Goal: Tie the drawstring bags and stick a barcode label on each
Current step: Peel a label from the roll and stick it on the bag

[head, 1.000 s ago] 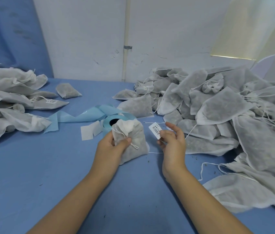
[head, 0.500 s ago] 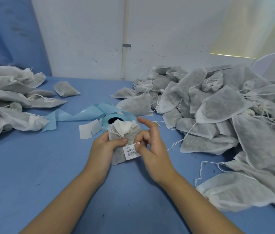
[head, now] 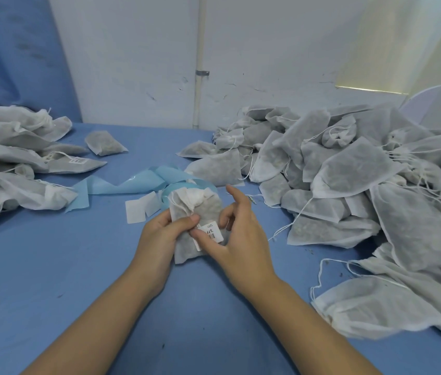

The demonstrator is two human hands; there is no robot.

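Observation:
A small white drawstring bag point(head: 205, 209) with its neck cinched stands upright at the table's middle. My left hand point(head: 159, 234) grips its left side, thumb across the front. A white barcode label point(head: 212, 231) lies on the bag's lower front. My right hand point(head: 237, 234) presses its thumb along the label's lower edge; the index finger sticks up and the other fingers curl behind the bag's right side. Just behind the bag is the light blue label roll point(head: 168, 193), mostly hidden.
A big heap of untied bags point(head: 349, 171) with loose strings fills the right side. A pile of bags point(head: 11, 163), one showing a label, lies at the left. Blue backing strip point(head: 121, 185) and white backing pieces point(head: 140, 209) lie behind the hands on the blue table point(head: 51, 266).
My right hand brought the label from beside the bag onto its front and now presses it with the thumb. The left hand has kept hold of the bag.

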